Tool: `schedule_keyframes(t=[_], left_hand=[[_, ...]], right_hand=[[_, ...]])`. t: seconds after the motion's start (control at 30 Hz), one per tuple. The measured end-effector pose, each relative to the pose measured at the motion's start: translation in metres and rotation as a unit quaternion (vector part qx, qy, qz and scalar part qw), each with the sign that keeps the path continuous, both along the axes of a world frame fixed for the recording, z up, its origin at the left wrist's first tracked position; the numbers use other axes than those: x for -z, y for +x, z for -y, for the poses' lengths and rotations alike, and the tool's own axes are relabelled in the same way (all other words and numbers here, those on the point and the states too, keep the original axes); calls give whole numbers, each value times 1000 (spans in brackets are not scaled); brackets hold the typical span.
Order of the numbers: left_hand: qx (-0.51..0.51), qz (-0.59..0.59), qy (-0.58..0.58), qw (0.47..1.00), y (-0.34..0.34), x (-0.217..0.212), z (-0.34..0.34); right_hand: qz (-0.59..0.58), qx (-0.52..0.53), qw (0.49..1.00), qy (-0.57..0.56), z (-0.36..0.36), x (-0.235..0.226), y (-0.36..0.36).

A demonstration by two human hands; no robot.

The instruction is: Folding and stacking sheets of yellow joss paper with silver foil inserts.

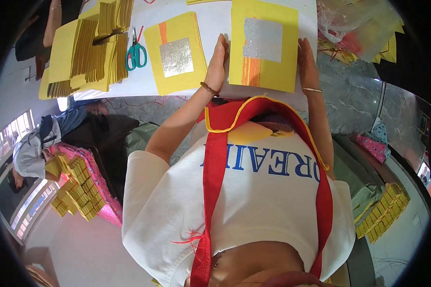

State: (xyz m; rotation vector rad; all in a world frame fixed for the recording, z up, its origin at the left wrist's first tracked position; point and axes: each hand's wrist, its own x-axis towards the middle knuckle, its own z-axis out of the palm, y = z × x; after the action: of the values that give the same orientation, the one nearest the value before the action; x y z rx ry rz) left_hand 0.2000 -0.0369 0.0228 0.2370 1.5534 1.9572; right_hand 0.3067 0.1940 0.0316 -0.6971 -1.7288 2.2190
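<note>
A thick yellow paper stack point(265, 76) with a silver square and an orange stripe lies on the white table, between my two hands. My left hand point(217, 66) is upright on its edge along the stack's left side, fingers stretched, with a narrow gap to the paper. Along the right side is my right hand point(308, 67), fingers extended, close against the paper edge; whether it touches I cannot tell. Left of my left hand lies another yellow paper stack point(170, 84), also with a silver square and an orange stripe. Neither hand grips anything.
Teal-handled scissors point(136, 55) lie beside piled yellow paper bundles point(62, 55) at the table's left. A clear plastic bag point(359, 24) is at the far right. Another person point(31, 155) is at left, near more yellow bundles point(81, 186). Further bundles point(383, 213) stand at right.
</note>
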Motion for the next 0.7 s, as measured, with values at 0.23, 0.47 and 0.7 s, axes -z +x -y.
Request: schedule_keyframes(t=[0.23, 0.47, 0.7], left_hand=[[-19, -28, -12, 999, 15, -4, -12], [-21, -55, -32, 998, 18, -8, -16], [-28, -82, -51, 995, 21, -13, -16]], right_hand=[[-16, -33, 996, -87, 26, -19, -13], [-36, -35, 995, -86, 22, -10, -16], [-25, -30, 995, -95, 19, -13, -14]])
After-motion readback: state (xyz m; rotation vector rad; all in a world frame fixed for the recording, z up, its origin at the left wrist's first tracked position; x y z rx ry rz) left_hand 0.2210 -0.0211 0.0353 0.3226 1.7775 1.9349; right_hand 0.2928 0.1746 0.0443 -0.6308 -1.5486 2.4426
